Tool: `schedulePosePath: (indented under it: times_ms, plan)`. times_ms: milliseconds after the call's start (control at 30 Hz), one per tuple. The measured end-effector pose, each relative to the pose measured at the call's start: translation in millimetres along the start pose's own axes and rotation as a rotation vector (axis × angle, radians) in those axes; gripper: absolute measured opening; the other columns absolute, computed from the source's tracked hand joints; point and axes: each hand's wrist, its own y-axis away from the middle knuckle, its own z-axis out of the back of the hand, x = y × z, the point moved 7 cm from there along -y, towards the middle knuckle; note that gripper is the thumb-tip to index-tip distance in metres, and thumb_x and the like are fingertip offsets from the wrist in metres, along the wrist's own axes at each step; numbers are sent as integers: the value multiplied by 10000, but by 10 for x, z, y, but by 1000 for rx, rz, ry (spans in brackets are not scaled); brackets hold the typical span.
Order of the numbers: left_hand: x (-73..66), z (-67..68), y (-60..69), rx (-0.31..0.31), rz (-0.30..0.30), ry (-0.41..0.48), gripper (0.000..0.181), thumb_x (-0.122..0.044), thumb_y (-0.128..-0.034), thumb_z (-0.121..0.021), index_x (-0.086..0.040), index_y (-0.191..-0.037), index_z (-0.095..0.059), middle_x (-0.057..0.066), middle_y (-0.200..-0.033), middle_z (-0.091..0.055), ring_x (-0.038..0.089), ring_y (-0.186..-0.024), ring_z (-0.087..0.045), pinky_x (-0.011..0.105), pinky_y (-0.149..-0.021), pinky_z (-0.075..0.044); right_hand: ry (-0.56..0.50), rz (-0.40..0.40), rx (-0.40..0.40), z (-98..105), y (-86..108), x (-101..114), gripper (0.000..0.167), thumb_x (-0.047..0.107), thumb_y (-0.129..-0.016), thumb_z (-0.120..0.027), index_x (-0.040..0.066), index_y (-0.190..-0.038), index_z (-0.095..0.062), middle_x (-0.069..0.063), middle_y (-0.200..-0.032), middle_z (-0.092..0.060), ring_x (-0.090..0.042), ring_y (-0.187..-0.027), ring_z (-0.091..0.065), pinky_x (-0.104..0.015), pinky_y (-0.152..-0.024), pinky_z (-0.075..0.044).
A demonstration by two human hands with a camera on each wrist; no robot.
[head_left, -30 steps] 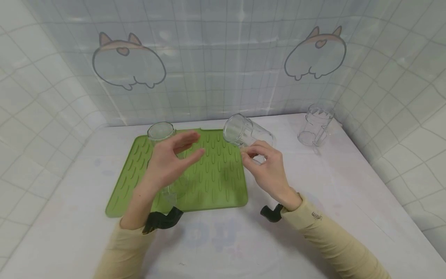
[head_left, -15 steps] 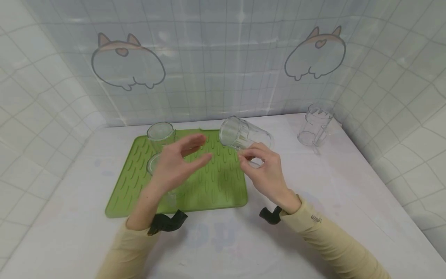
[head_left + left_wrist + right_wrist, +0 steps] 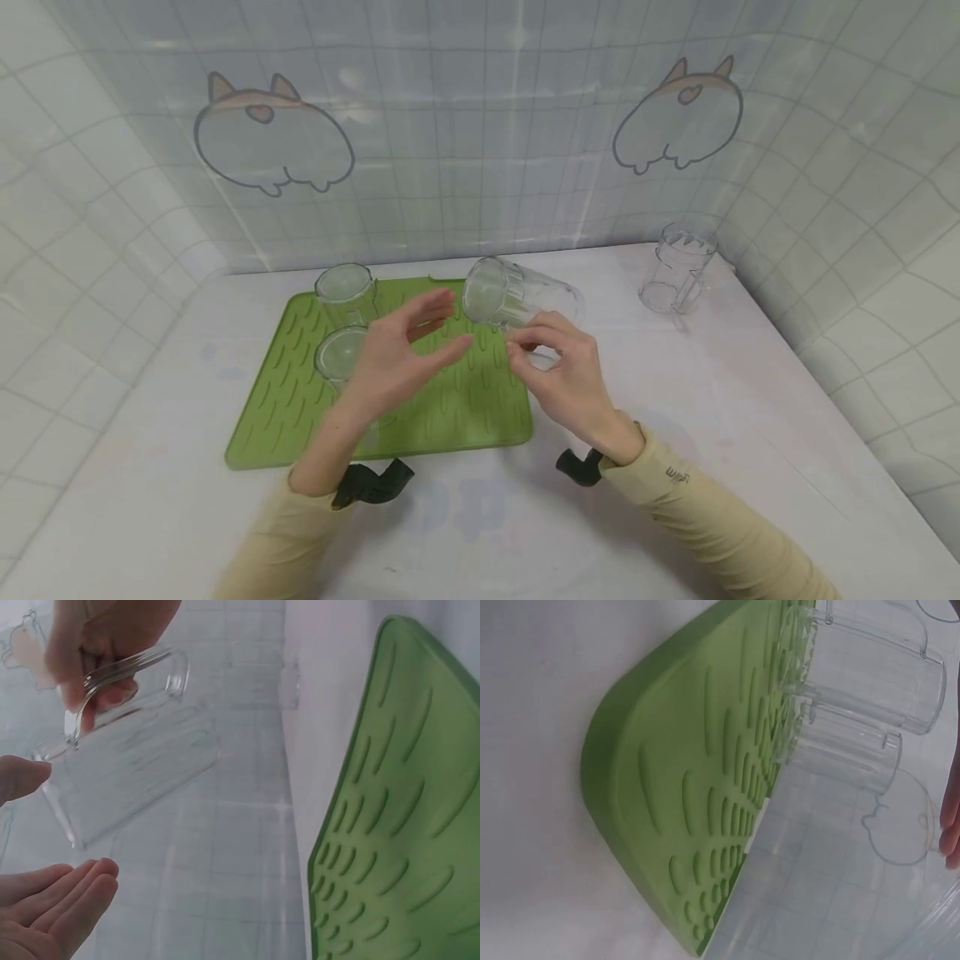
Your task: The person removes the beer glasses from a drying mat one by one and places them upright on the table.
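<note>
The right hand (image 3: 566,379) pinches the handle of a clear glass mug (image 3: 525,293), which is tilted on its side with its rim toward the left, above the right part of a green ridged mat (image 3: 480,408). Close to that rim, the left hand (image 3: 390,358) is held with fingers and thumb apart, touching nothing. In the left wrist view the mug (image 3: 142,772) hangs between the right hand's fingers (image 3: 112,690) and the spread left hand (image 3: 52,907). Two clear mugs (image 3: 345,287) (image 3: 341,354) stand on the mat's left half, the nearer one partly hidden by the left hand.
Another clear mug (image 3: 678,271) stands on the white tabletop (image 3: 600,542) at the back right. Behind the table is a tiled-pattern sheet (image 3: 480,167) with two cartoon animal drawings. The right wrist view shows the two mugs on the mat (image 3: 862,667).
The right hand and the tilted mug have shifted slightly left and toward the person. The left hand has moved right, toward the mug's rim, uncovering more of the nearer mug.
</note>
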Motion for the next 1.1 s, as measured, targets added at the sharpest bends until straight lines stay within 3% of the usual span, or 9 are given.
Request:
schedulePosePath:
  times_ms: [267,600,833,1100]
  plan:
    - [-6,-42,1,-21,-7,34,664,-303,-873,-793,-115,-1442,-506,82,-1412,-576,251,-1274,-588,349,-1056,-526,14,69,22,-62,15,49,155,-78,-838,-673,50,-868,-756,-16,-822,-663,-155,-808,-580,-208,-680,-515]
    - [3,-55,-2,-29,29,43,723,-333,-845,-815,-136,-1457,-486,69,-1422,-557,233,-1300,-561,352,-1066,-519,30,115,29,-110,31,89,163,-88,-813,-660,41,-855,-750,-24,-823,-664,-168,-806,-584,-296,-653,-535]
    - [-1,-73,-6,-49,19,46,703,-307,-843,-815,-115,-1442,-500,72,-1413,-563,229,-1303,-555,344,-1063,-521,54,175,33,-153,58,86,137,-88,-786,-666,10,-840,-745,-46,-827,-676,-165,-805,-593,-211,-705,-523]
    - [24,-85,14,-50,43,19,741,-348,-841,-812,-124,-1465,-479,83,-1422,-553,249,-1291,-566,340,-1049,-531,96,250,42,-210,93,129,118,-95,-754,-682,3,-795,-734,-40,-784,-659,-160,-755,-595,-204,-713,-519]
